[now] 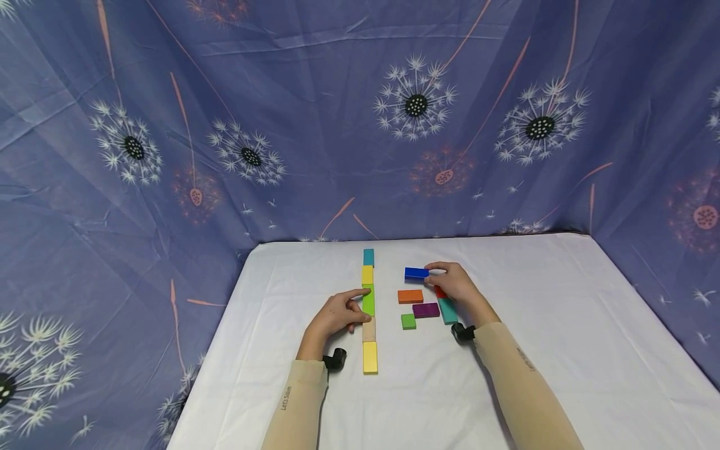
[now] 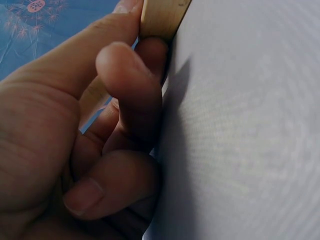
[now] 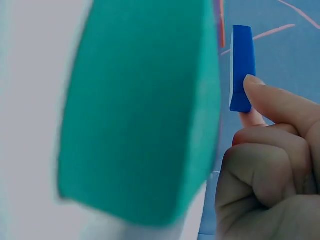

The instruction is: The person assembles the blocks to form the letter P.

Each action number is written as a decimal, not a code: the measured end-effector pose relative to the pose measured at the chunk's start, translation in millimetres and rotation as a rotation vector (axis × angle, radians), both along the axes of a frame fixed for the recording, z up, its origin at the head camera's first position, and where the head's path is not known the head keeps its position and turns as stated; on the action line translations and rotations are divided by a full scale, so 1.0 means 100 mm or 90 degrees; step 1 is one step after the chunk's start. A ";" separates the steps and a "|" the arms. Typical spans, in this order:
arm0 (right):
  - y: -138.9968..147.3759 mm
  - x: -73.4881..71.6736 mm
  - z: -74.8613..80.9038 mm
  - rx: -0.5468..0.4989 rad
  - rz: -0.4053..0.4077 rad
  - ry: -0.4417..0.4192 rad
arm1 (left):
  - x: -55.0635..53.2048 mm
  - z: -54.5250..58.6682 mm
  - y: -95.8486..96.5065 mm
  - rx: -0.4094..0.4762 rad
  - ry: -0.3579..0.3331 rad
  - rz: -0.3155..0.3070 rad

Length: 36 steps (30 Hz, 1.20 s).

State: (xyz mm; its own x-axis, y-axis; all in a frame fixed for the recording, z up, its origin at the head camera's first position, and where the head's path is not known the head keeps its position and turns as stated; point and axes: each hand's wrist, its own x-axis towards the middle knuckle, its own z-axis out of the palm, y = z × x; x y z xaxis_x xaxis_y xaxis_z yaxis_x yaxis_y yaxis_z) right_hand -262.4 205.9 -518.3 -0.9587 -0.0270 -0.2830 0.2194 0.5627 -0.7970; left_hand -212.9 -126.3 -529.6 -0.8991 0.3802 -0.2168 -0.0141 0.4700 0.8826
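My right hand [image 1: 454, 284] pinches one end of a dark blue block [image 1: 415, 274] between thumb and finger; its other fingers are curled in the right wrist view. My left hand [image 1: 335, 314] lies beside a straight row of blocks, index finger stretched over the far part of a light green block [image 1: 369, 303] and thumb at the near-end seam with a plain wooden block [image 1: 369, 331]. In the left wrist view the thumb touches the wooden block's side. The row also has a yellow block [image 1: 367, 275] and a light blue block [image 1: 368, 257] beyond, and another yellow block [image 1: 370, 358] nearest me.
Between the hands lie an orange block [image 1: 410, 297], a purple block [image 1: 426, 310] and a small green block [image 1: 408, 322]. Under the right hand, a red block [image 1: 440, 292] adjoins a teal block [image 1: 447, 311]. A patterned cloth [image 1: 337, 125] hangs behind the white table [image 1: 270, 300].
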 end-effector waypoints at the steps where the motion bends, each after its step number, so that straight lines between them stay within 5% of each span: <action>1: 0.00 0.01 0.01 0.001 0.001 0.002 | 0.00 0.00 0.00 0.001 0.001 -0.001; 16: -0.03 0.00 0.24 -0.024 0.006 0.027 | 0.01 -0.01 0.00 0.000 -0.006 0.003; 36: -0.19 -0.31 0.27 -0.061 0.017 0.037 | 0.00 0.01 0.00 -0.007 0.006 -0.010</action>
